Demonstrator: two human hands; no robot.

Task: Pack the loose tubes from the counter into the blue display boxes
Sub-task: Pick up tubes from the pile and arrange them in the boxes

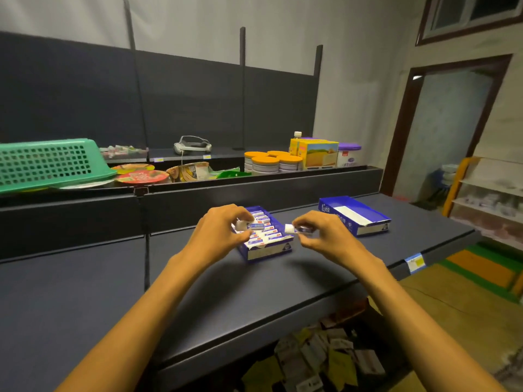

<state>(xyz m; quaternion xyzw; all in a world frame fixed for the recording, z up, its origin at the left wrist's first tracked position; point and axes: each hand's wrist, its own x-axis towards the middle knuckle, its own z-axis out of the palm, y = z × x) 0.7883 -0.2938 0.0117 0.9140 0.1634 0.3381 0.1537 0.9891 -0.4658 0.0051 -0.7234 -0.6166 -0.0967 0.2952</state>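
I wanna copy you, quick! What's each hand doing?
Left hand: holding a small white-capped blue-and-white tube.
Right hand: pinching another small white-capped tube.

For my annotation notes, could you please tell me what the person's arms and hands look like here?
Both forearms are bare, with no sleeves in view. The left hand and right hand wear no gloves, and no rings, watch or bracelets show on them.

Dark grey flat counter shelf [283, 284], matte top, pale price tag [415, 262] on its front edge. Directly on it: blue cardboard display box filled with white tubes [266, 251], centre; second blue cardboard display box [355, 215], right, well apart.
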